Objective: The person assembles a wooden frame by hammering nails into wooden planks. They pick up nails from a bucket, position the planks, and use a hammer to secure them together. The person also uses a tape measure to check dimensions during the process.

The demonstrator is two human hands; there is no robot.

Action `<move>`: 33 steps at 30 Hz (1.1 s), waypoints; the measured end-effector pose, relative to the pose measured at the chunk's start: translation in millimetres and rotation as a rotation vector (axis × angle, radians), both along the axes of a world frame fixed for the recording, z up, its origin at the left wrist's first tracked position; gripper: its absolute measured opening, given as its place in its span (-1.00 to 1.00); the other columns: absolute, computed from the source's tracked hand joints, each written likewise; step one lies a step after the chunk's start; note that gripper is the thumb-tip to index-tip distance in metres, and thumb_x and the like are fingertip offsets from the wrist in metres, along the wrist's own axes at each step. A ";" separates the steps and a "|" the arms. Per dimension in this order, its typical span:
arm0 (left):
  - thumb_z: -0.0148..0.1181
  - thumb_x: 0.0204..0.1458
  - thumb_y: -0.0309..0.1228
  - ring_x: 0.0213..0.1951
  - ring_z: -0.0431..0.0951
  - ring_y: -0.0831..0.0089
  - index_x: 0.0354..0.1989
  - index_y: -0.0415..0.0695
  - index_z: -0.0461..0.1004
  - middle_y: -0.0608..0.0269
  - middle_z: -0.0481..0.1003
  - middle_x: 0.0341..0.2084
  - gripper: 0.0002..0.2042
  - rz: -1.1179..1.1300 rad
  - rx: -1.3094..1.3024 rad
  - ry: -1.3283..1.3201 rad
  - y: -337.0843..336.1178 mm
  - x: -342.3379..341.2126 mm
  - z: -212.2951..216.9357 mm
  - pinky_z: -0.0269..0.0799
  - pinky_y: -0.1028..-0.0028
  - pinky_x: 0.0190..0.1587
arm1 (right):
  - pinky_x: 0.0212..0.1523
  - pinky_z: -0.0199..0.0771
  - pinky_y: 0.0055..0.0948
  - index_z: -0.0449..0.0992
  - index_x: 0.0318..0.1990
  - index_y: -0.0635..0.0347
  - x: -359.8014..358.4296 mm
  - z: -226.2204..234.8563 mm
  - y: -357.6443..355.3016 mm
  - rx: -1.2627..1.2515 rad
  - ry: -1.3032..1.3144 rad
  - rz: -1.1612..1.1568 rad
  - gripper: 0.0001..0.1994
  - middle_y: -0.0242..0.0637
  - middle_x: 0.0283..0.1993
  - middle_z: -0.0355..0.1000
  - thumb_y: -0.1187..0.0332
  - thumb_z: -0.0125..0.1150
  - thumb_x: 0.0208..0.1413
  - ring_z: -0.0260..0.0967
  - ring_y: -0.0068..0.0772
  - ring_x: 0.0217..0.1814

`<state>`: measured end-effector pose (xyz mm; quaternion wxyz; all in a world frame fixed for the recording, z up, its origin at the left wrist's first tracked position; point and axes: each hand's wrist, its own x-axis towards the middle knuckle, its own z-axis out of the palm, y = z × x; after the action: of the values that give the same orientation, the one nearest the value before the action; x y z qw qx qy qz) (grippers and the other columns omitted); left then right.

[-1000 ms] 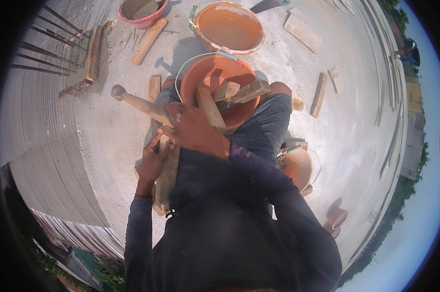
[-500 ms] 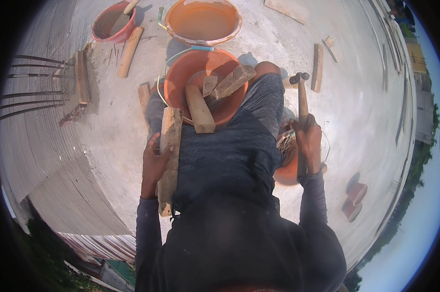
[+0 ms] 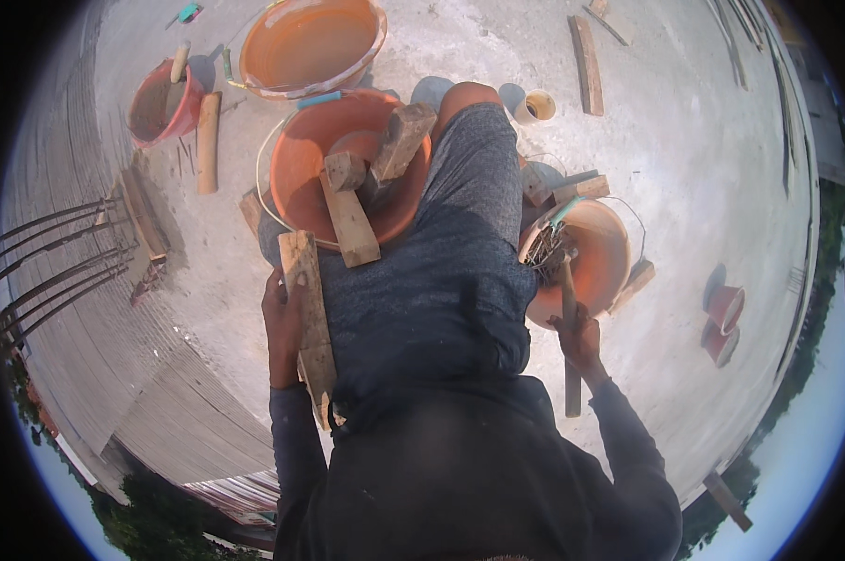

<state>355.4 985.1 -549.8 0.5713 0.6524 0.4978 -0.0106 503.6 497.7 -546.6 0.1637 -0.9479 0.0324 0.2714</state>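
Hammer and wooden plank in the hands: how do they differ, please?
The hammer is slim; the plank is broader. The right hand grips the hammer, its upper end over an orange bucket; the left hand holds the plank along the thigh. Both are long.

Head-worn fisheye view, facing down, close overhead

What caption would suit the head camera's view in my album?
Left hand holding timber, right hand gripping a hammer by a bucket with nails.

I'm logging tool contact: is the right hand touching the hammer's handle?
Touching. The head view shows the right hand gripping the hammer's handle, which sticks out above and below the fist.
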 end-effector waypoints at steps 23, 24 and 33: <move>0.07 0.40 -0.20 0.20 0.40 0.44 0.38 -0.32 0.33 0.19 0.49 0.16 -0.48 0.229 0.118 -0.159 55.3 -121.7 73.5 0.23 0.44 0.30 | 0.34 0.35 -0.16 0.52 0.19 0.30 277.3 19.5 373.2 0.427 -0.052 1.104 -0.21 0.02 0.27 0.41 0.06 0.66 -0.21 0.31 0.04 0.37; 0.06 0.40 -0.20 0.20 0.40 0.45 0.38 -0.33 0.33 0.19 0.49 0.16 -0.48 0.243 0.117 -0.148 57.6 -127.9 76.1 0.23 0.45 0.30 | 0.12 0.51 -0.21 0.55 0.13 0.34 283.5 34.7 372.8 0.478 -0.094 0.923 -0.23 -0.01 0.17 0.48 0.04 0.67 -0.21 0.46 -0.08 0.18; 0.17 0.35 -0.17 0.06 0.52 0.43 0.37 -0.30 0.34 0.11 0.56 0.08 -0.45 0.080 0.036 -0.223 26.6 -94.7 78.0 0.42 0.45 0.14 | -0.31 0.42 -0.42 0.60 -0.01 0.36 368.2 160.1 293.2 0.963 0.097 0.412 -0.52 -0.22 -0.19 0.54 0.07 0.37 0.14 0.45 -0.37 -0.30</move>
<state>260.7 1011.7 -471.8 0.6113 0.6395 0.4567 0.0938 871.9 790.9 -386.5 0.5223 -0.7383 -0.2755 0.3258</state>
